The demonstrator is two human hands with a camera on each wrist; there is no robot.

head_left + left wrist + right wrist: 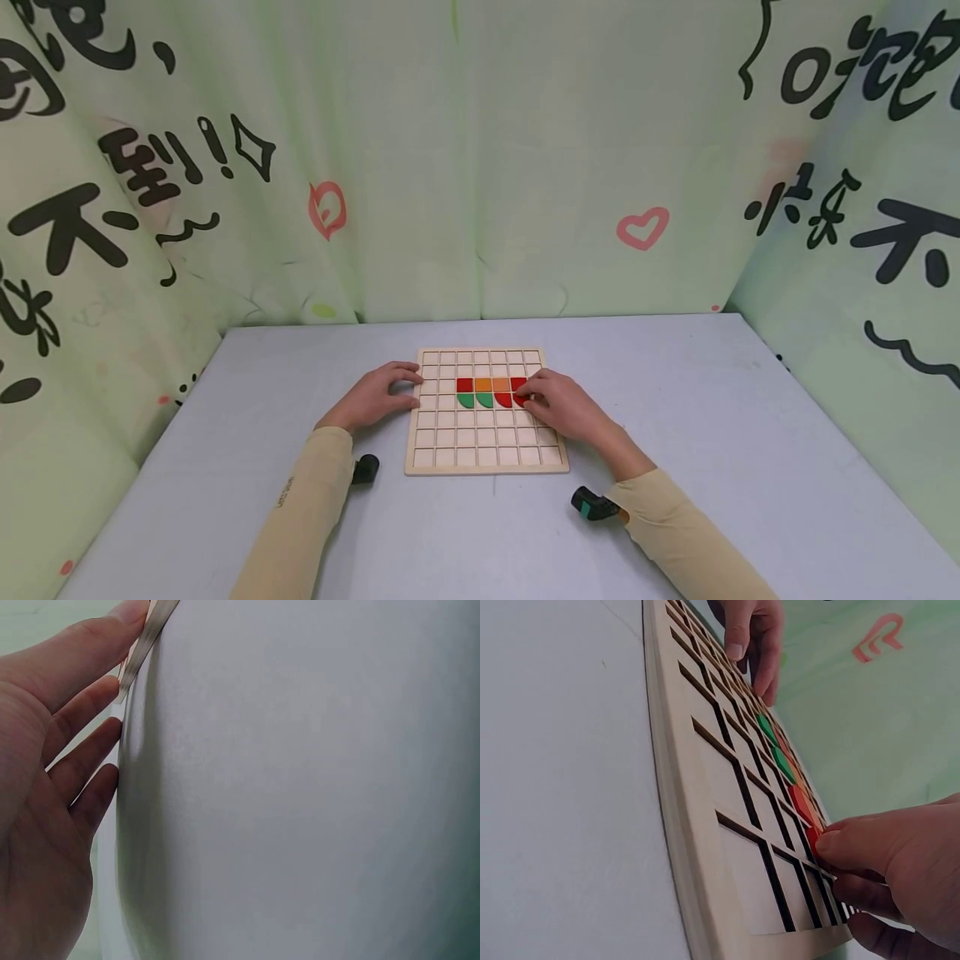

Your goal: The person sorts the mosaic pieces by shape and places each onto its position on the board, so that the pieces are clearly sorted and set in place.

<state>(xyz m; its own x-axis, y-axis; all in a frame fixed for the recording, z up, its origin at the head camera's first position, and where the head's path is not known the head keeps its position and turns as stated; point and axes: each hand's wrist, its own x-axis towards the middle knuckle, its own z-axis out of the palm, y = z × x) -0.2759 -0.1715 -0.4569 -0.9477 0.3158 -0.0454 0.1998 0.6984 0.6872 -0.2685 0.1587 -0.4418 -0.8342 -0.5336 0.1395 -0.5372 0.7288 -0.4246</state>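
Note:
A pale wooden grid board lies flat on the table. In its upper middle, one row holds a red square, two orange squares and a red piece partly behind fingers. Just below sit two green quarter-circles, a red quarter-circle and another red piece at the right end. My right hand pinches that last piece at its cell, thumb on it; its far side is hidden. My left hand touches the board's left edge with thumb and extended fingers.
The white table reaches back to a pale green curtain with black writing and red hearts. Dark wrist cameras sit below both hands, the left one and the right one close above the tabletop.

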